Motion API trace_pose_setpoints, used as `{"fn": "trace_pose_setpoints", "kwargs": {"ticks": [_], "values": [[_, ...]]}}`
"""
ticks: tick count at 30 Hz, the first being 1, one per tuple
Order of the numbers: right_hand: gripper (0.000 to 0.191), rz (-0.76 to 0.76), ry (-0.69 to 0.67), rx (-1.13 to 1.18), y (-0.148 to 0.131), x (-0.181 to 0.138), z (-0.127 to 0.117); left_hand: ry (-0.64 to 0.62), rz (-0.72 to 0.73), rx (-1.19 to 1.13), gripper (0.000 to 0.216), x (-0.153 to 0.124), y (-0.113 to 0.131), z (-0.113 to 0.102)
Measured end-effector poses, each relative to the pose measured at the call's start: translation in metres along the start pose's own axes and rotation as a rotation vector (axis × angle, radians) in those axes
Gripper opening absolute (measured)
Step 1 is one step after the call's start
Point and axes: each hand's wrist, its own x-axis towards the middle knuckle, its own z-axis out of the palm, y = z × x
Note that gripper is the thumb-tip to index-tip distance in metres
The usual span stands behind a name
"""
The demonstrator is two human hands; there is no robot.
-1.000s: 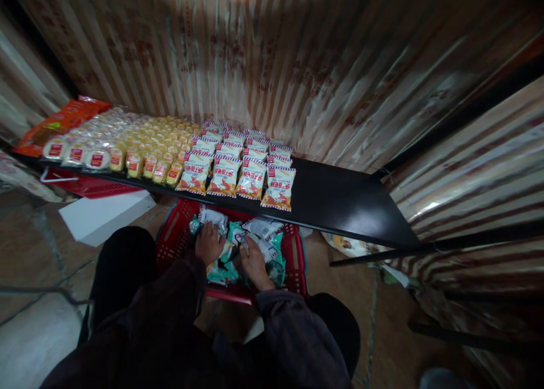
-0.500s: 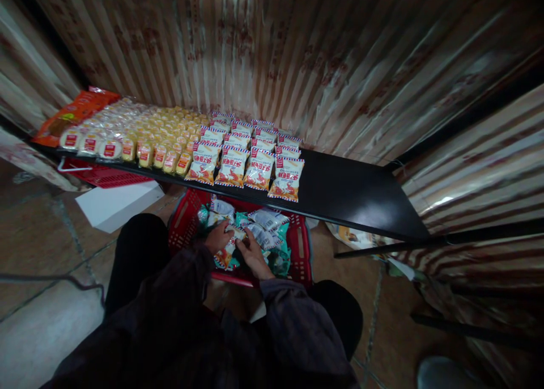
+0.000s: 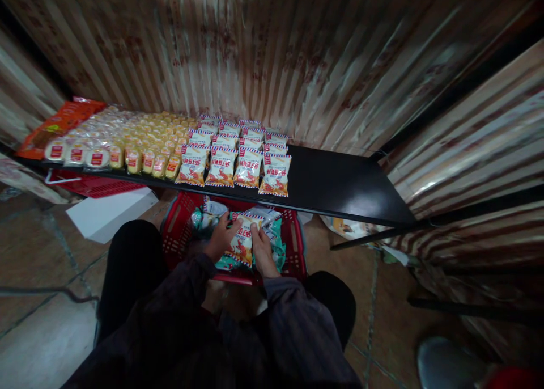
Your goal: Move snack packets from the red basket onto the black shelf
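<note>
Between my two hands is a white and orange snack bag (image 3: 242,242) with a striped edge, its printed front facing up. My left hand (image 3: 221,236) grips its left side, and my right hand (image 3: 262,249) is closed on its right side with the thumb on the front. Beneath them stands a red plastic basket (image 3: 297,247), holding several green and white snack bags (image 3: 277,236). Just beyond the basket, matching snack bags (image 3: 275,175) stand in rows on a black shelf (image 3: 335,185).
Left of the rows on the shelf are small yellow packaged cakes (image 3: 148,161), white round packages (image 3: 97,157) and an orange bag (image 3: 59,129). A white box (image 3: 111,213) and another red basket (image 3: 102,185) sit below. Striped curtain (image 3: 255,54) hangs behind.
Both hands have lifted the snack bag a little from the pile, and its front now shows more fully. The whole view has shifted slightly.
</note>
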Motion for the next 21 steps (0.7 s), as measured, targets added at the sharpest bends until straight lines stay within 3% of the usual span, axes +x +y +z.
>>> {"fn": "trace_pose_setpoints", "kwargs": {"ticks": [5, 21], "values": [[0.052, 0.003, 0.033, 0.066, -0.005, 0.001, 0.001, -0.118, 0.018, 0.073, 0.036, -0.011, 0.012, -0.003], [0.056, -0.082, 0.067, -0.108, -0.017, -0.008, 0.003, -0.061, 0.066, 0.043, 0.034, -0.012, -0.002, 0.004]]}}
